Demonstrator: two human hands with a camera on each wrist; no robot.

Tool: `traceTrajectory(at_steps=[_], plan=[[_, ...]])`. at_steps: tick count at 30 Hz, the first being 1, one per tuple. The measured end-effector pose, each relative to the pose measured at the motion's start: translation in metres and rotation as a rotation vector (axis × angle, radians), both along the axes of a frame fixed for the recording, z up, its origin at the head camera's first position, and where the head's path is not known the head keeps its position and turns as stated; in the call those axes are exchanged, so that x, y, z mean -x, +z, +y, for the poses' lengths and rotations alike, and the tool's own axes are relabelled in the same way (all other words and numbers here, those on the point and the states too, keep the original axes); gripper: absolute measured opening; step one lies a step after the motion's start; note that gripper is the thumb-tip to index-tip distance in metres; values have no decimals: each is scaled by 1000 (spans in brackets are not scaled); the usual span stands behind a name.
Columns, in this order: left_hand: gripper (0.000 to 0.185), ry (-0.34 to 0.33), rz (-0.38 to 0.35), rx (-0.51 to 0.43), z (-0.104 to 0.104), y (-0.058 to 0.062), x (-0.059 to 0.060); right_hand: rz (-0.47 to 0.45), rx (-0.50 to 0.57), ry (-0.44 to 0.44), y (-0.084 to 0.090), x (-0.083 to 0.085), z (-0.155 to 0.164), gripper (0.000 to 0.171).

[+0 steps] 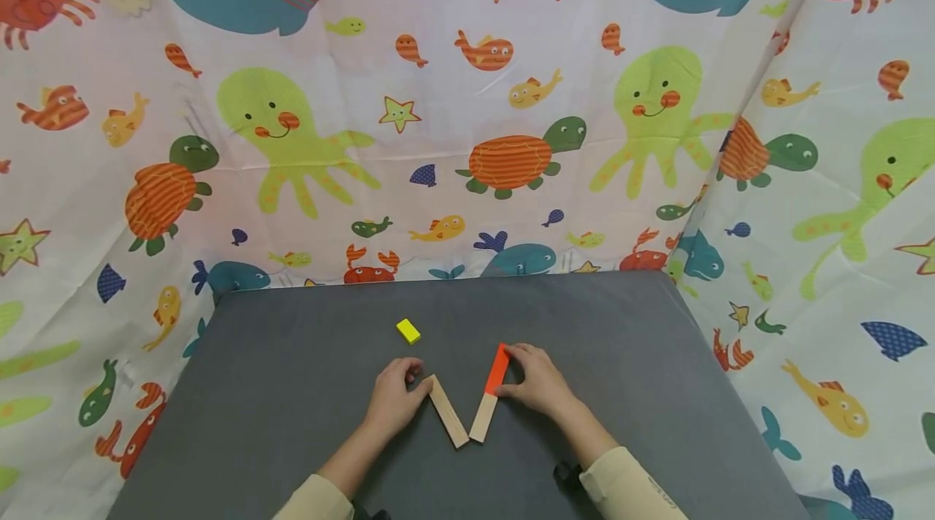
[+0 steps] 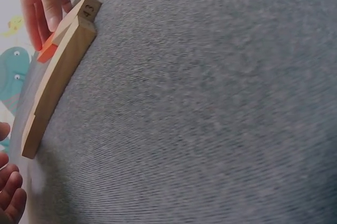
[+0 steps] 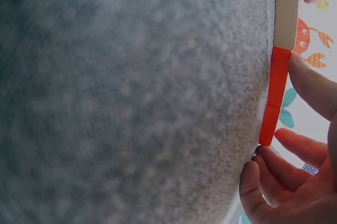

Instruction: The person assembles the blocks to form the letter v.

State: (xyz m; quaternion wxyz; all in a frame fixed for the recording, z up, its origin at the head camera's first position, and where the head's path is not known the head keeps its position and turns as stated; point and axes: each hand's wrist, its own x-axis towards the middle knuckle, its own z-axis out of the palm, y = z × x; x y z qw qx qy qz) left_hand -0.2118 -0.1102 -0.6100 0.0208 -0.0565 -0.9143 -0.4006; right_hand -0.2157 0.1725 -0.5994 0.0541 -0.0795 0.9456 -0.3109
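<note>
Two thin wooden strips make a V on the grey cloth, their near ends close together. The left strip (image 1: 448, 413) is plain wood. On the right, a wooden block (image 1: 483, 419) continues upward into an orange block (image 1: 497, 370). My right hand (image 1: 542, 380) holds the orange block lengthwise, thumb at the joint with the wood (image 3: 286, 10) and fingertips round the far end. Beside the left strip's upper end is my left hand (image 1: 394, 400), fingers loosely curled; in the left wrist view its fingers (image 2: 11, 192) appear apart from the wood.
A small yellow block (image 1: 408, 331) lies beyond my left hand on the grey table cover (image 1: 292, 358). A curtain (image 1: 438, 114) printed with sea animals hangs behind and at the sides of the table.
</note>
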Motion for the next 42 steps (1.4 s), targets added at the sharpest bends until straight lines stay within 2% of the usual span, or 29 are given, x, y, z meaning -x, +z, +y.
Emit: traceTrajectory(at_steps=[14, 27, 35, 42], plan=[[35, 51, -7, 28, -3, 10, 14, 11, 9, -1, 0, 0, -1, 80], [45, 101, -22, 65, -7, 20, 36, 24, 16, 6, 0, 0, -1, 80], [47, 120, -45, 81, -8, 18, 47, 27, 8, 7, -1, -2, 1, 80], [57, 120, -13, 80, -17, 15, 59, 30, 21, 6, 2, 0, 0, 79]])
